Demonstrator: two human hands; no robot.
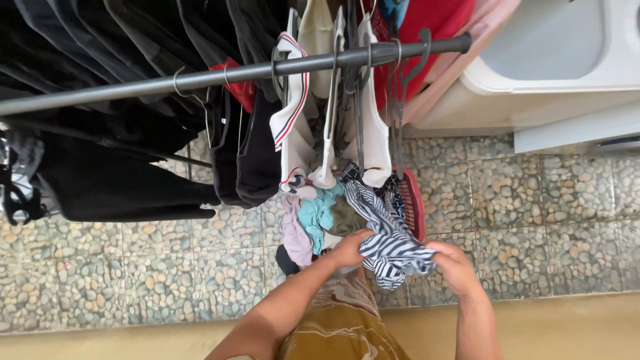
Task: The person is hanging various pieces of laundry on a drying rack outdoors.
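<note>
1. The left hand point(350, 248) is closed on the near left edge of a black-and-white striped cloth point(390, 250), fingers pinching the fabric.
2. The right hand point(453, 263) grips the same cloth at its right edge, fingers curled tight around it.
3. The striped cloth stretches between both hands and trails up to the far side into a red laundry basket point(413, 203).
4. The basket stands on the pebble-patterned floor point(547, 200) and holds a pile of clothes, among them a teal piece point(319, 212) and a pale pink piece point(293, 230).
5. Farther off, a grey rail point(200, 79) carries hangers with dark and white garments.
6. A white washing machine point(553, 60) stands at the far right.
</note>
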